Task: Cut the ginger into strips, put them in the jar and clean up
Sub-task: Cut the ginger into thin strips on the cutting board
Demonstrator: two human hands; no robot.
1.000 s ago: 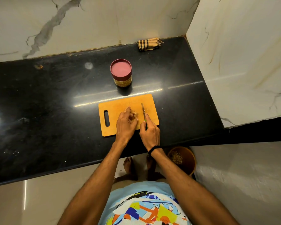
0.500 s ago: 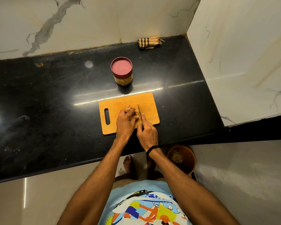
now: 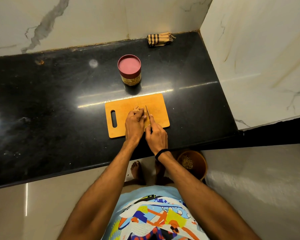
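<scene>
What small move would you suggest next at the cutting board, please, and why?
Probably press the knife down for a slice: the right hand grips it with the blade beside the ginger, which the left hand pins on the cutting board.

Bench (image 3: 42,118): glossy black stone, running along the marble wall into the far-right corner.
Cutting board (image 3: 159,104): orange, lying flat toward the near edge, handle slot pointing left.
Jar (image 3: 129,70): standing upright just beyond the board's far edge, maroon lid sitting on it.
Cloth (image 3: 158,39): striped, folded, lying in the far-right corner against the wall.
</scene>
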